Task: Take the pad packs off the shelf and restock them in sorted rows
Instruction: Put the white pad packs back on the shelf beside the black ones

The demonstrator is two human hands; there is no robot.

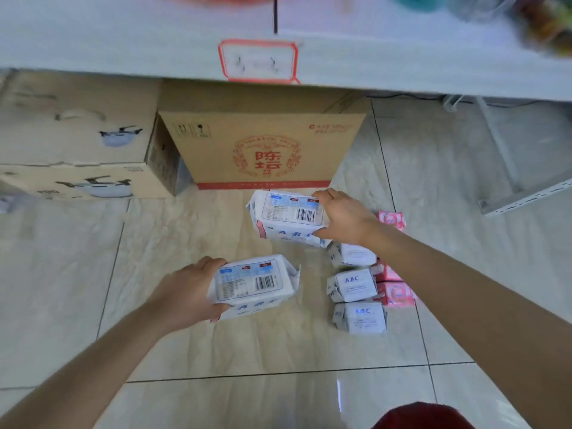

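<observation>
My left hand point(182, 292) grips a white pad pack point(252, 284) by its left end, barcode side up, above the floor. My right hand point(342, 216) grips a second white pad pack point(288, 216) by its right end, farther away, near the cardboard box. On the floor at the right lie three smaller white ABC packs point(356, 284) in a column, with pink packs point(391, 219) beside and behind them. The white shelf point(402, 57) runs across the top, with a red-framed price tag point(258, 60) on its edge.
A brown cardboard box with red print point(263, 147) stands under the shelf. Two stacked cartons with kettle pictures point(77, 144) sit at the left. A shelf foot bracket point(523, 193) lies at the right. Pale tiled floor point(247, 351) spreads in front of me.
</observation>
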